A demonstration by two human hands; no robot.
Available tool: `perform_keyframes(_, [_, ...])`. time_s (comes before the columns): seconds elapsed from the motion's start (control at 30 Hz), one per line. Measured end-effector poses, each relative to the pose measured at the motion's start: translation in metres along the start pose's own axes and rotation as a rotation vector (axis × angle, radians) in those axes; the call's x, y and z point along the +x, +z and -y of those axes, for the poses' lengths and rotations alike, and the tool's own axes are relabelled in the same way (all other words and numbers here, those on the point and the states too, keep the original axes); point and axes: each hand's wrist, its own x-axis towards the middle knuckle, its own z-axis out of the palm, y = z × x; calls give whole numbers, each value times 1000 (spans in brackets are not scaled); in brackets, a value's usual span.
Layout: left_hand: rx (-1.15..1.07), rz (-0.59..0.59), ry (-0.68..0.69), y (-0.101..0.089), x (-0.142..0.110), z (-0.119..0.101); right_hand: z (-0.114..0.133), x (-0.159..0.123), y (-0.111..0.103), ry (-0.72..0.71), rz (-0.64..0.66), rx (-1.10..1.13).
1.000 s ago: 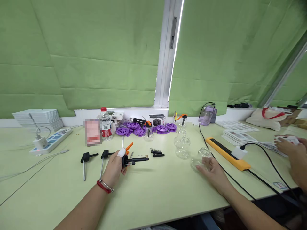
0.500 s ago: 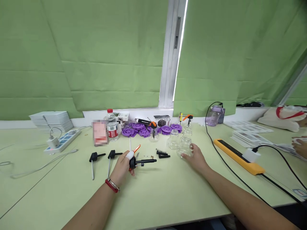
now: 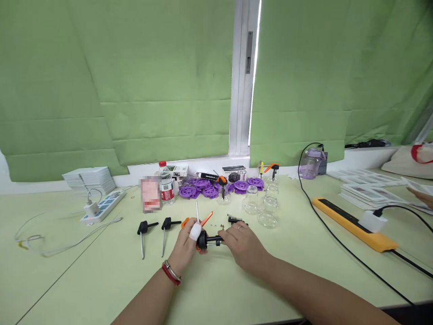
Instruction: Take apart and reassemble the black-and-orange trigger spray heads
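Note:
My left hand [image 3: 188, 239] is wrapped round a black-and-orange pump-style bottle head [image 3: 202, 240], held sideways over the table. From it a black stem and a thin metal part run to the right. An orange lever and a pale rod stick up beside my thumb, which has a white wrapping. The fingers of my right hand [image 3: 244, 243] close on the far end of the stem; the tips are partly hidden. Just behind that hand lie black tube pieces [image 3: 233, 220] with a spring. Clear glass bottles [image 3: 269, 212] stand farther right.
Two black heads with metal rods [image 3: 143, 228] lie left. Behind are purple wheel-shaped parts [image 3: 210, 192], a water bottle [image 3: 167, 187] and a bottle with an orange-black head [image 3: 222, 192]. An orange power strip [image 3: 352, 223] with cables lies right. Another person's hand [image 3: 421, 197] shows at the right edge.
My right hand has let go of the clear glass bottle and moved left to the stem of the head in my left hand. The whole view has shifted slightly.

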Motion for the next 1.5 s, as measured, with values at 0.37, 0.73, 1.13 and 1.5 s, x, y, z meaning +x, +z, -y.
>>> perform_keyframes(0.37, [372,81,312,4,-6,-7,-14,13,-50,553,436,817])
perform_keyframes(0.73, [236,63,-194,12,5,14,-34,2,19,808,404,863])
perform_keyframes(1.13, [584,33,-94,11,8,30,-35,-7,58,868,291,913])
perform_keyframes(1.5, [814,56,-171,16,16,33,-31,-2,66,705,326,784])
